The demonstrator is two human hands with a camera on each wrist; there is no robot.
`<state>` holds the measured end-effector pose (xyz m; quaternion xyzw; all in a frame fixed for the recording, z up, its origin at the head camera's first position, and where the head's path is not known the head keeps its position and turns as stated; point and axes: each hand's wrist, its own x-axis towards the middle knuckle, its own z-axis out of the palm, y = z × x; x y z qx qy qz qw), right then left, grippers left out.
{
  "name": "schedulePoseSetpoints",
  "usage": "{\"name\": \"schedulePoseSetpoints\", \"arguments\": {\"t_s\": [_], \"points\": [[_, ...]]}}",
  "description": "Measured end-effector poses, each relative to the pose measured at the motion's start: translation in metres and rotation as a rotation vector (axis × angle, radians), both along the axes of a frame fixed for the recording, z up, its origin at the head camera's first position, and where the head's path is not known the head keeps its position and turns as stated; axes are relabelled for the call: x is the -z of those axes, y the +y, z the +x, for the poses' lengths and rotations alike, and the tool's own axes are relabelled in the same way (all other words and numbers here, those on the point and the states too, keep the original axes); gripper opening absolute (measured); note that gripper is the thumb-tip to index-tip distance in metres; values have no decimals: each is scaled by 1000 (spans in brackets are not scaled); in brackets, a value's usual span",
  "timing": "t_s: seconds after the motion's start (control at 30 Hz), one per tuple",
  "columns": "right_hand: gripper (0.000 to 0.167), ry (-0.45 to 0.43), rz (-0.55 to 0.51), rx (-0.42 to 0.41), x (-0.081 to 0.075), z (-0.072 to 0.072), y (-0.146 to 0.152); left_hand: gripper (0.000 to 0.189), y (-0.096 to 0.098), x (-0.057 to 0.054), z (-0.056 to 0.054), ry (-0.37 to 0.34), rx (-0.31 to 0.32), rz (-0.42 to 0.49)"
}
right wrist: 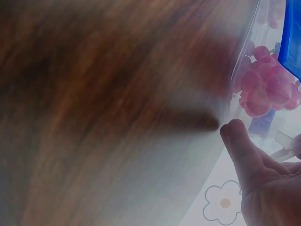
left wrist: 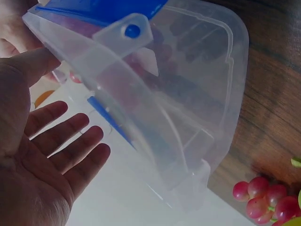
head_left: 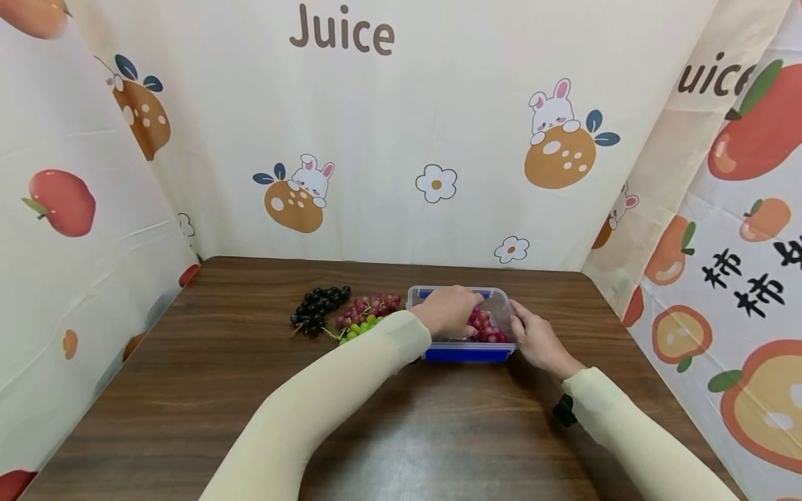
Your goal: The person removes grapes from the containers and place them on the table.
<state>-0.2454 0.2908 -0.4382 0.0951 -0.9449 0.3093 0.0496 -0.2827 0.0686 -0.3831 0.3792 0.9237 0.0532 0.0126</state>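
Observation:
A clear plastic box with blue latches holds a bunch of red grapes at its right side. My left hand reaches over the box from the left. Its fingers are spread and the palm holds nothing in the left wrist view; the thumb lies along the box's translucent wall. At the box's right end, my right hand grips the side, thumb near the rim. In the right wrist view its fingers lie close against the outside of the wall, just by the pink-looking grapes.
Left of the box lie a bunch of black grapes, another bunch of red grapes and green grapes, partly behind my left sleeve. All stand on a dark wooden table. A printed curtain hangs along the back and sides.

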Motion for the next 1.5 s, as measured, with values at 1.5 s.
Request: {"name": "schedulePoseSetpoints", "arguments": {"t_s": [1.5], "points": [[49, -20, -8, 13, 1, 1, 0, 23, 19, 22, -8, -47, -45, -154]]}}
